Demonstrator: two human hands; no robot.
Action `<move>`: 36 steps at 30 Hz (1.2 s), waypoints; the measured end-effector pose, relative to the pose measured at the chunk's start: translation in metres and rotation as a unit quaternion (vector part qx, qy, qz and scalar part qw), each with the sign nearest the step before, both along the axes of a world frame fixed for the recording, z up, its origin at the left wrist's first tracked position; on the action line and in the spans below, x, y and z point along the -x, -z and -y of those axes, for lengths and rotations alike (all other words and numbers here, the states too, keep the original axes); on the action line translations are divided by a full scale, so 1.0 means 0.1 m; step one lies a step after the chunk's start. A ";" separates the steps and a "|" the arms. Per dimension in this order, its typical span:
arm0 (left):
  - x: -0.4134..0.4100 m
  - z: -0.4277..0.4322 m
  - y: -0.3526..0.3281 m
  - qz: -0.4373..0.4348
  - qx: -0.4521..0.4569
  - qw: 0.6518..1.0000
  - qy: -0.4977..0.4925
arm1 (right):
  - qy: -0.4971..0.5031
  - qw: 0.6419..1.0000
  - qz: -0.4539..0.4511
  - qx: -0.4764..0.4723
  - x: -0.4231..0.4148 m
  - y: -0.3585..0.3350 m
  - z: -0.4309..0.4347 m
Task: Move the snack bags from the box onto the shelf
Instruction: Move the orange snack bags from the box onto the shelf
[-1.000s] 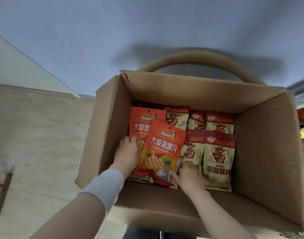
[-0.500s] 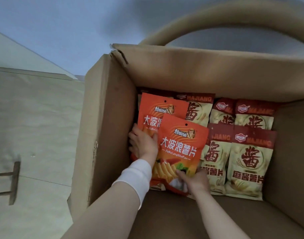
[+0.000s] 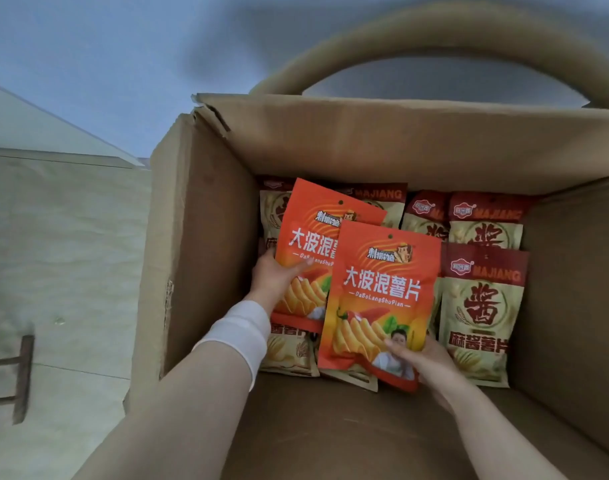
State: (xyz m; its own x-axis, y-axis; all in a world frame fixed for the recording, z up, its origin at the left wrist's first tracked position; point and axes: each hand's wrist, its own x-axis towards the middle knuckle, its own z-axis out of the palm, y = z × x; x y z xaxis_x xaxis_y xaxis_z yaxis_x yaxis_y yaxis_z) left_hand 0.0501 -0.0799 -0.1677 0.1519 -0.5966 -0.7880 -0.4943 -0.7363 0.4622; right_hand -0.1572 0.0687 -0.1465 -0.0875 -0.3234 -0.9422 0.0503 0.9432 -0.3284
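In the box (image 3: 199, 237), our left hand (image 3: 275, 278) fingers round the rear orange bag (image 3: 317, 223), right hand (image 3: 424, 358) pinching the front orange bag (image 3: 382, 289).

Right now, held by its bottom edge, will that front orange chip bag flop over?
Probably not: the front orange bag stands flat and uncreased though the right hand pinches only its bottom edge. Likely light, since that pinch carries it. Its glossy film may be slippery.

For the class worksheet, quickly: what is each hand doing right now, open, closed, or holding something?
Left hand: grips the rear orange snack bag.
Right hand: grips the front orange snack bag.
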 end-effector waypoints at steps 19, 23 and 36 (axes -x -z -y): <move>0.35 -0.23 -1.81 -0.153 0.200 0.967 -0.049 | 0.176 0.953 -0.197 0.148 0.49 -1.41 -0.52; 0.69 -0.51 -2.52 -0.203 0.262 0.943 0.033 | 0.225 0.904 -0.297 0.209 0.55 -2.04 -1.08; 2.35 -2.61 -4.69 -0.396 0.373 0.808 0.228 | 0.439 0.738 -0.419 0.295 1.24 -3.98 -3.70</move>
State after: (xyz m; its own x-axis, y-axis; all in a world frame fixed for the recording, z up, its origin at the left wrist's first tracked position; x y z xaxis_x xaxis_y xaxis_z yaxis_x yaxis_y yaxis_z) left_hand -0.1850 0.1815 0.3017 -0.5923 -0.8023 0.0742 0.0326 0.0681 0.9971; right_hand -0.2813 0.4391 0.2512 -0.9797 -0.1270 -0.1553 0.1027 0.3475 -0.9320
